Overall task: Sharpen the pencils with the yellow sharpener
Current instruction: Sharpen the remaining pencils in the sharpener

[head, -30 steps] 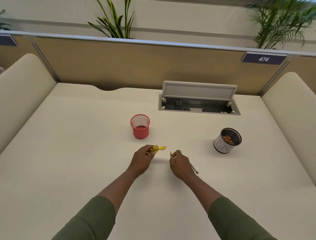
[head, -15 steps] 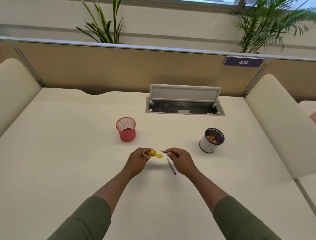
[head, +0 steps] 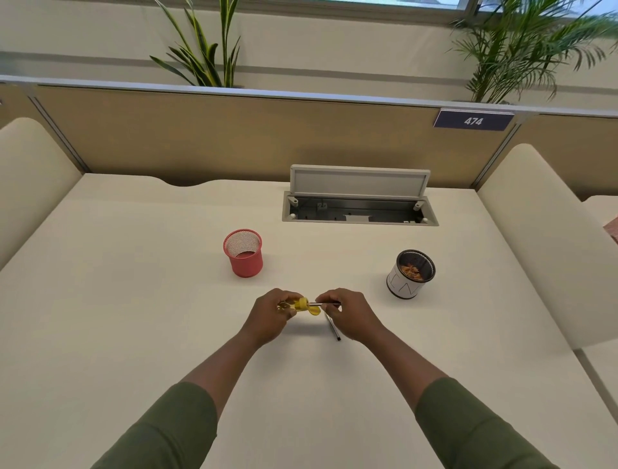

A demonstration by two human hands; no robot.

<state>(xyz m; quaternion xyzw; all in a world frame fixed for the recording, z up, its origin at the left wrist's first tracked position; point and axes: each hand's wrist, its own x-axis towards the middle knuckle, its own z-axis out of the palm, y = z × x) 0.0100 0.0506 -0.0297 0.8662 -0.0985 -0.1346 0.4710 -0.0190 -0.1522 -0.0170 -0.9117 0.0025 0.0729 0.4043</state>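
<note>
Pencil [head: 323, 304] tip now at yellow sharpener [head: 302, 305], both hands' grips closed, red cup [head: 243, 253] empty, white cup [head: 410, 278] holding shavings [head: 412, 271]

Head camera looks forward and down at desk [head: 133, 301].

A cream desk [head: 117, 301] spreads under the hands, and beyond them, a little to the right, a grey cable box [head: 359, 207] stands with its lid up. Behind it runs a tan partition [head: 234, 140] carrying a dark plate with 474 [head: 473, 120], while cream rounded panels [head: 541, 241] close both sides. Two green plants [head: 204, 57] rise behind the partition, under a window strip [head: 334, 3] giving daylight.
</note>
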